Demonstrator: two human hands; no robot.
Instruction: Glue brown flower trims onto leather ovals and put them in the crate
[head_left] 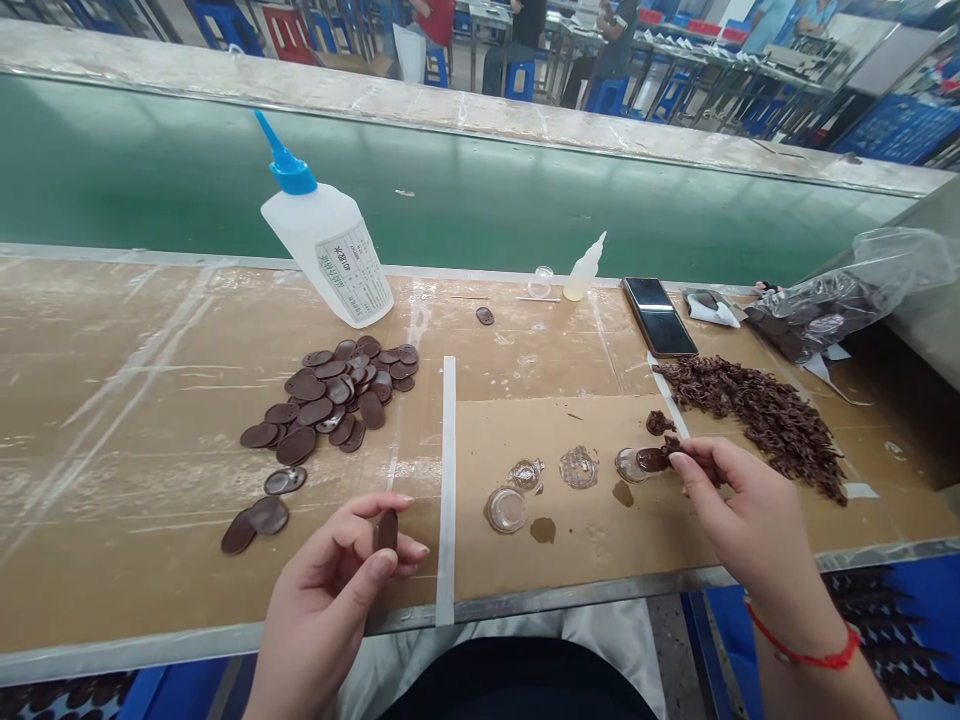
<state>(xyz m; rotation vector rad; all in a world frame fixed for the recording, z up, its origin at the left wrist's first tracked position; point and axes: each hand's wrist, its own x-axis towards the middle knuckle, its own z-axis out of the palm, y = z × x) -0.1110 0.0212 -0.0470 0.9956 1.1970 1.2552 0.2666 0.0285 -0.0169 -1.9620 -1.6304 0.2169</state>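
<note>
My left hand (pixel 330 595) pinches one brown oval disc (pixel 387 530) upright between thumb and fingers, near the table's front edge. My right hand (pixel 739 515) pinches a small dark brown piece (pixel 654 459) and holds it against a clear dried glue blob (pixel 628 464). More clear blobs (pixel 579 466) lie on the cardboard sheet (pixel 570 560) between my hands. A pile of brown oval discs (pixel 330 400) lies to the left. A heap of small brown twiggy pieces (pixel 765 410) lies just beyond my right hand.
A white squeeze bottle with a blue nozzle (pixel 326 240) leans at the back left. A small glue bottle (pixel 585 268), a phone (pixel 658 315) and a plastic bag of brown parts (pixel 847 300) sit at the back right. Behind runs a green conveyor belt (pixel 487 190). People sit far behind.
</note>
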